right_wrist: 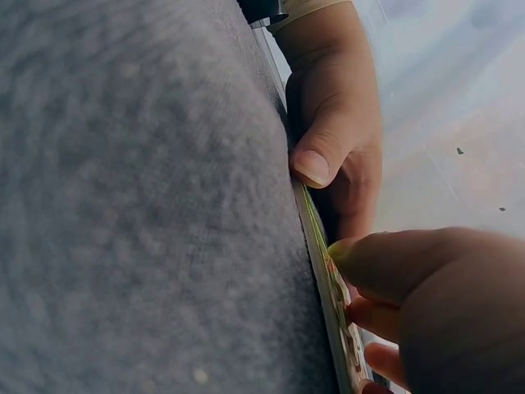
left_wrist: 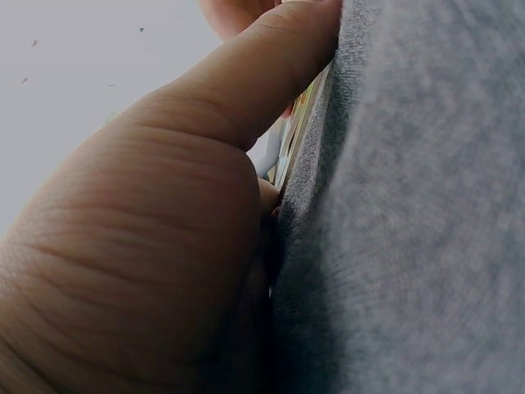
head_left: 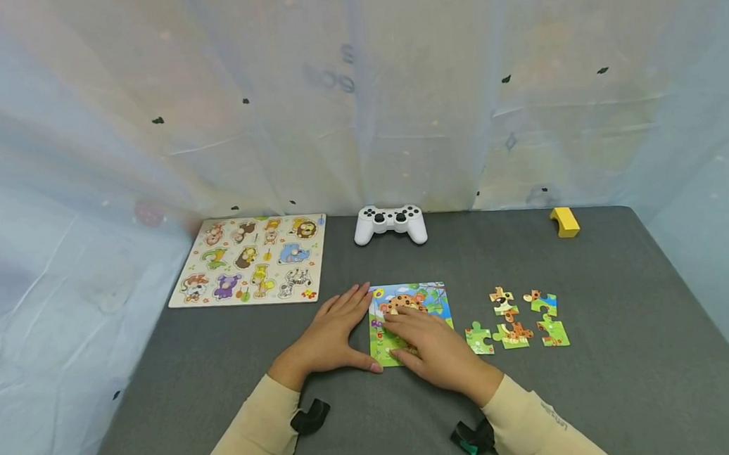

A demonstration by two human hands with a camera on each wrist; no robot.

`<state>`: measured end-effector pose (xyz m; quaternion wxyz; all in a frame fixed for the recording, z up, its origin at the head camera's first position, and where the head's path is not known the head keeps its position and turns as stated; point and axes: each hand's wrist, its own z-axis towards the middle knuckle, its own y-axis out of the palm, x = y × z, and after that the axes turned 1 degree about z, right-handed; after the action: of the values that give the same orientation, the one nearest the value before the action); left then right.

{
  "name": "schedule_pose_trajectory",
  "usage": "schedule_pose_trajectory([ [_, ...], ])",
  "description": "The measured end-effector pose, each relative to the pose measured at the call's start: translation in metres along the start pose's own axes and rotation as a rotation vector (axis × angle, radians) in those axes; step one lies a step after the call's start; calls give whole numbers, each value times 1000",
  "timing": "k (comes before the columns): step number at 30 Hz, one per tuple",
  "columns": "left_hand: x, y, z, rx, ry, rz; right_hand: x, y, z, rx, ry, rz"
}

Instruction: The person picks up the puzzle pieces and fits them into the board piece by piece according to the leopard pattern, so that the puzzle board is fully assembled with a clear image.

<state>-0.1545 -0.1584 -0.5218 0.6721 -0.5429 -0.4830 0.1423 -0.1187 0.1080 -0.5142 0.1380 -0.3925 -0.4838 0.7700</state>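
A small jigsaw puzzle (head_left: 434,294) with a spotted cartoon animal on a green and blue scene lies flat on the grey table. My left hand (head_left: 328,339) rests along its left side, fingers extended and thumb at the lower left corner. Over the middle of the picture, my right hand (head_left: 439,349) touches the surface with its fingertips and covers part of it. In the right wrist view, the right thumb (right_wrist: 369,258) meets the puzzle's top face, and the left thumb (right_wrist: 316,160) is at its corner. Several loose puzzle pieces (head_left: 515,335) lie right of the right hand.
Behind the left hand lies an animal peg board (head_left: 259,261). A white game controller (head_left: 391,224) sits at the table's back edge, and a yellow arched block (head_left: 566,222) stands at the back right. Pale sheeting (head_left: 420,111) hangs behind the table.
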Motion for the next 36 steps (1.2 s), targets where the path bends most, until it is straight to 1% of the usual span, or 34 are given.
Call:
schedule_pose_trajectory([
  [8, 2, -2, -1, 5, 5, 1, 2, 1, -1, -10, -27, -27],
  [17, 3, -3, -2, 5, 1, 0, 2, 0, 0, -42, -13, -15],
  [25, 2, -2, -3, 4, 3, 5, 4, -3, -2, -81, -5, 46],
  [30, 4, -3, -3, 6, 9, -3, 7, -1, -3, -84, 1, 78],
  [36, 4, -3, -3, 6, 8, -2, 6, -2, -3, -81, 5, 87],
])
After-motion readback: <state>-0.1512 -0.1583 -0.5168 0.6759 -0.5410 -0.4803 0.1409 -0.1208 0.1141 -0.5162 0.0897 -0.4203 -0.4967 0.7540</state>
